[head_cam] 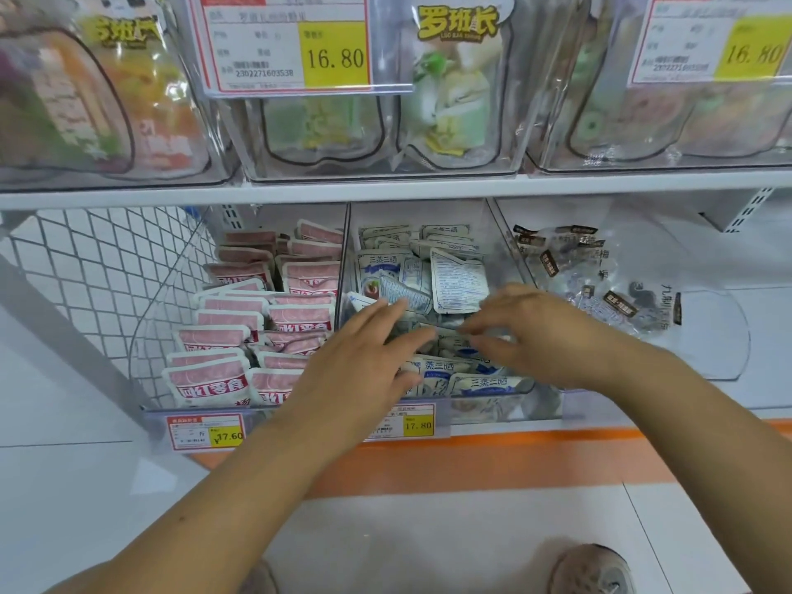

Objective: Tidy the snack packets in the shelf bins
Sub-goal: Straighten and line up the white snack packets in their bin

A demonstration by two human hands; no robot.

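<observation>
Three clear bins sit on the lower shelf. The middle bin [484, 407] holds a loose jumble of white-and-blue snack packets [456, 280]. Both my hands are inside it. My left hand [364, 362] lies flat on the packets with its fingers straight, pointing up and right. My right hand [535, 327] reaches in from the right, its fingertips pinching a white-and-blue packet [450, 332] near the middle of the pile. The left bin holds pink packets [240, 332] standing in tidy rows. The right bin holds clear packets with dark labels [600, 285].
The upper shelf [385, 188] carries clear bins of large snack bags and yellow price tags [334, 53]. Price labels [205, 430] hang on the lower bins' front. A white mesh panel [103, 267] stands at the left. My shoes [591, 570] are on the floor below.
</observation>
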